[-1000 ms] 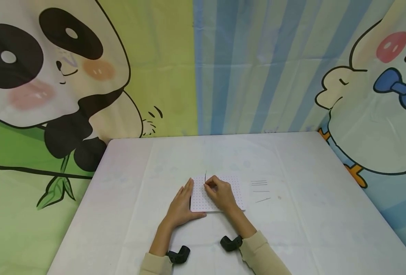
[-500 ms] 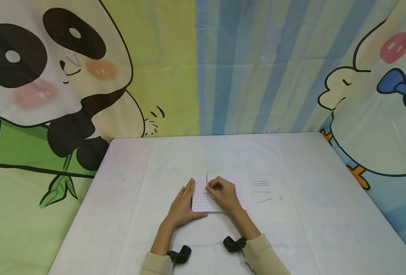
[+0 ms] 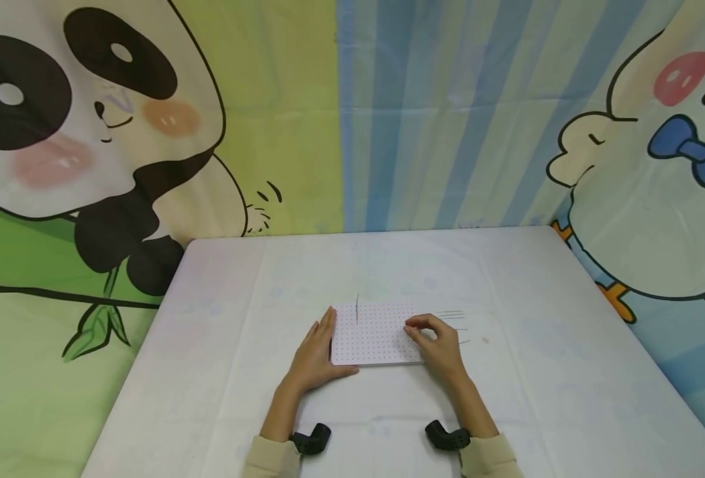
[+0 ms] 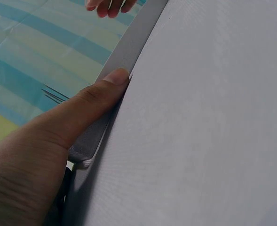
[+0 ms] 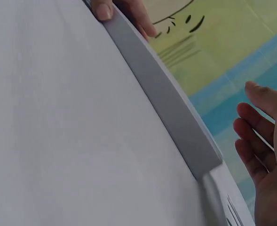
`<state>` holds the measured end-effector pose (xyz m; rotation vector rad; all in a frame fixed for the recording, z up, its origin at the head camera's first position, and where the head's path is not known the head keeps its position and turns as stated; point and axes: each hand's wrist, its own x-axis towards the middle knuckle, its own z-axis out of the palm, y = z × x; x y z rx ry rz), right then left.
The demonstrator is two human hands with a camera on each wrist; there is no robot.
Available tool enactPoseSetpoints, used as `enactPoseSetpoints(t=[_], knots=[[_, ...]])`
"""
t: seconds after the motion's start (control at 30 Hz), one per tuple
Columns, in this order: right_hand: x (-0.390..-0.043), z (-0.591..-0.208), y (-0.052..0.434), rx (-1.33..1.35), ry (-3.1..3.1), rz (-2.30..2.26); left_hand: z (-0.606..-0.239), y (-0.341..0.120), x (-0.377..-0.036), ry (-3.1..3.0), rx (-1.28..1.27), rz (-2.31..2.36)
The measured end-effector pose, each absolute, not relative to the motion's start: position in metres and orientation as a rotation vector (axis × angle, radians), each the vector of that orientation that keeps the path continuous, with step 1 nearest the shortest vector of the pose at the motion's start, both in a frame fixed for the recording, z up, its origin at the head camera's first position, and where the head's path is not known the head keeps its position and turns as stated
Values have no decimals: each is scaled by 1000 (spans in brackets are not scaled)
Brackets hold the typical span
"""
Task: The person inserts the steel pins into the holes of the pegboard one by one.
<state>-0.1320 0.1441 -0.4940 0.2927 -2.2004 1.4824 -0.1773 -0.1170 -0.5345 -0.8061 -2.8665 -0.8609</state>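
Note:
A white board point(image 3: 382, 342) dotted with a grid of small holes lies on the table. My left hand point(image 3: 315, 358) braces its near left corner, straight fingers along the left side and thumb point(image 4: 93, 101) against the front wall. Thin dark sticks point(image 3: 357, 310) stand upright on the board's left part, lined up behind one another; three tips point(image 4: 53, 94) show beyond the thumb in the left wrist view. Over the board's right edge hovers my right hand point(image 3: 441, 344), fingers loosely bent. The right wrist view shows its thumb point(image 5: 265, 99) apart from the fingers, holding nothing.
Several thin sticks point(image 3: 450, 311) lie on the white table point(image 3: 257, 292) to the right of the board, partly hidden by the right hand. A printed cloth point(image 3: 436, 119) with cartoon animals hangs behind the table. Each wrist wears a black camera mount point(image 3: 312, 439).
My right hand has let go of the upright stick and moved right, to the board's right edge. The sticks stay standing. My left hand keeps its place at the board.

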Motion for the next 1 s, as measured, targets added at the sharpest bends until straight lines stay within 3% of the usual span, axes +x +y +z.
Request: enactPoseSetpoints(t=[0.47,1.0], knots=[[-109,-526,236,20,-2437,1081,-535,-117,-179,-2844,-806,-878],[-111,-536,244,153,-2513,956,-537,-117,-179,-2872,-795,-876]])
